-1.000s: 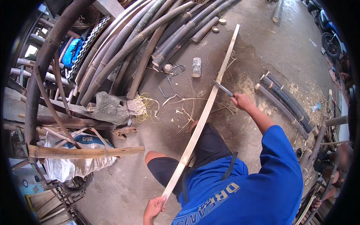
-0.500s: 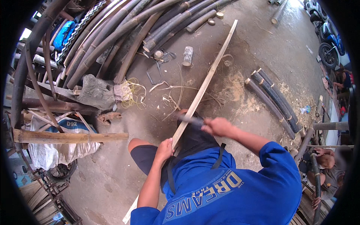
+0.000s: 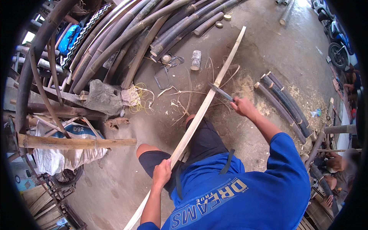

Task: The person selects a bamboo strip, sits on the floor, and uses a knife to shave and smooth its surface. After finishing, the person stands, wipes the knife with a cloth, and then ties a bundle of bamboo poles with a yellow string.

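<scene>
A long pale bamboo strip (image 3: 196,119) runs slantwise from the lower left, across my lap, to the upper middle. My left hand (image 3: 162,171) is closed around it beside my left thigh. In my right hand (image 3: 244,106), the fingers wrap the handle of a knife (image 3: 222,92). Its dark blade lies across the strip, well beyond my knees. A thin curled shaving (image 3: 232,75) hangs by the strip near the blade. Most of the knife's handle is hidden in my fist.
Dark bamboo poles (image 3: 130,34) are stacked at the upper left. Several short dark poles (image 3: 285,103) lie on the floor at the right among shavings. A short bamboo piece (image 3: 196,60) stands ahead. A split bamboo piece (image 3: 76,142) juts in from the left. Another person (image 3: 337,172) sits at the far right.
My right hand and the knife have moved away from my body, up along the strip. A curled shaving now sits close to the blade. The left hand keeps its grip.
</scene>
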A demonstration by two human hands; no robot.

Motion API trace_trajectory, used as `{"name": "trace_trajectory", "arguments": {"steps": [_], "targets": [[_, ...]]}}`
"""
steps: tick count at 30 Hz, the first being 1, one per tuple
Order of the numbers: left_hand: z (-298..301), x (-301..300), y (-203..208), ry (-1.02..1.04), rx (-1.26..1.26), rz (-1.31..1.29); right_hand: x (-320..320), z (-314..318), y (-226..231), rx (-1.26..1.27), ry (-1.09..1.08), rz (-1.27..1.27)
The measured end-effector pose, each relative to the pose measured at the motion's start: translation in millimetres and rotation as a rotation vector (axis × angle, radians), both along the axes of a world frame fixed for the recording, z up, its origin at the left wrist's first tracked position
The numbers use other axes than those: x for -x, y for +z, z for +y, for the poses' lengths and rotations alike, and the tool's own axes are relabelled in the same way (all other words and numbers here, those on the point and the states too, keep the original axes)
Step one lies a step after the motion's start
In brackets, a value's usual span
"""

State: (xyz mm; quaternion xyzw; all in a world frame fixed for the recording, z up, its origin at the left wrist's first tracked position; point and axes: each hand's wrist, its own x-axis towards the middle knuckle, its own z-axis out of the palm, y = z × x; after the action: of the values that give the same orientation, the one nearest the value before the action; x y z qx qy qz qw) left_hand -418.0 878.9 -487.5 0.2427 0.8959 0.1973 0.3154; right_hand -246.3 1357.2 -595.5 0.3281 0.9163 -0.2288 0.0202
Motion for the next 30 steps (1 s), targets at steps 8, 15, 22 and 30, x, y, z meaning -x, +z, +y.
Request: {"name": "trace_trajectory", "arguments": {"steps": [8,15,22,30], "targets": [[-11,-5,33,-0.040,0.084,0.162,12,-83,10,0.063,0.603,-0.077],[-49,-14,37,0.045,0.151,0.215,31,-68,8,0.154,0.332,0.081],[-89,-17,44,0.022,0.129,0.276,55,-29,1,0.044,0.117,0.028],[-74,-13,55,0.026,0.196,0.263,27,-108,-8,0.156,0.681,0.219]]}}
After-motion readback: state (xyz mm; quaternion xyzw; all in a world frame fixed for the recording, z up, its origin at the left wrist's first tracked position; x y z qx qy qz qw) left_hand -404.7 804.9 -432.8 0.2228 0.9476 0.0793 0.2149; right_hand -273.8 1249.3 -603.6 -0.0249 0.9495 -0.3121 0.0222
